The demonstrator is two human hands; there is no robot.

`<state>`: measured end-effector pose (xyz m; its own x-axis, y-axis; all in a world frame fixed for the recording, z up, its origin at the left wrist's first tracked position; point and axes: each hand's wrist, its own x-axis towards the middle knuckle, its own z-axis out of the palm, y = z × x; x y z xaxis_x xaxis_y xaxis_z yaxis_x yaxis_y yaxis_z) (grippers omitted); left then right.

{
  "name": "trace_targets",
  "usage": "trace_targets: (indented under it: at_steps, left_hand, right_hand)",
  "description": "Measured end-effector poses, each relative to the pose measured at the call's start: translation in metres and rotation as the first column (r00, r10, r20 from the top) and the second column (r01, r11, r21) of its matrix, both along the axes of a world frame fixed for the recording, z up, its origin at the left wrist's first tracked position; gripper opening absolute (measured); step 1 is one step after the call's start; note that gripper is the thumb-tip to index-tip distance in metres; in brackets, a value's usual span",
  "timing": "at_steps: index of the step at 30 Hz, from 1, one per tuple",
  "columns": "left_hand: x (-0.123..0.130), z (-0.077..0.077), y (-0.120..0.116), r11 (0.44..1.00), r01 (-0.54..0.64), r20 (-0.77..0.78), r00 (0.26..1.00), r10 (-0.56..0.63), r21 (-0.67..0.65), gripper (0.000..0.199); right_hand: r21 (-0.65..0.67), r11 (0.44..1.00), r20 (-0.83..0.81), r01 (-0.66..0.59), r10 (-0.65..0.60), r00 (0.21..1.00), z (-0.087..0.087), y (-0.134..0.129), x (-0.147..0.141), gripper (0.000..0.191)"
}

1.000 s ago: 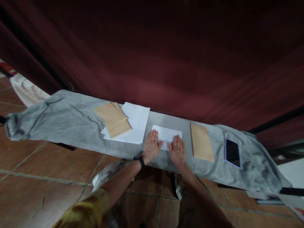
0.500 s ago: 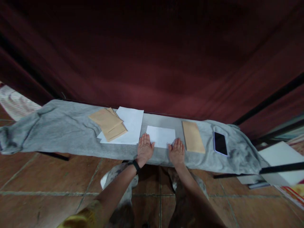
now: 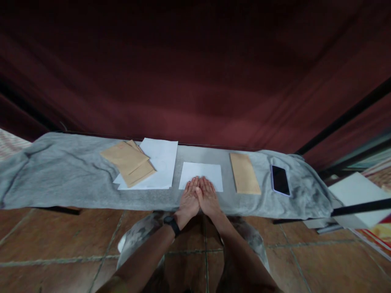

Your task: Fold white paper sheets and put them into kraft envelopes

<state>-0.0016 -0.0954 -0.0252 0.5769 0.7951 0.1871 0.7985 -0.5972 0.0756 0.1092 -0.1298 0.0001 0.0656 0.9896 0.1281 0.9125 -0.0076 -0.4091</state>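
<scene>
Across the near edge of the white sheet [image 3: 200, 170], hands [image 3: 189, 198] [image 3: 209, 199] lie flat together, unclenched.

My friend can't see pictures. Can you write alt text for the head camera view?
A person's left hand and right hand lie close together, palms down, at the near edge of a white paper on a gray cloth. To the left, brown envelopes overlap larger white sheets; to the right lie another brown envelope and a phone.

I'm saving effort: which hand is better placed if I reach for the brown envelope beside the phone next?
Probably the right hand: it rests on the white paper, closer to the brown envelope than the left hand.
</scene>
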Motion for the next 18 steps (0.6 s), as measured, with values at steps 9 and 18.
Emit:
trace_targets:
  at_steps: [9,18]
  left_hand:
    - [-0.015,0.007,-0.001,0.991,-0.129,0.084,0.988,0.127,0.019,0.059]
    - [-0.027,0.007,-0.002,0.967,-0.254,0.149,0.957,0.251,0.006,0.065]
  right_hand:
    - [0.209,0.977,0.175,0.051,-0.088,0.981,-0.026,-0.006,0.016,0.061]
    - [0.356,0.922,0.242,0.150,-0.246,0.939,-0.034,-0.015,0.030,0.065]
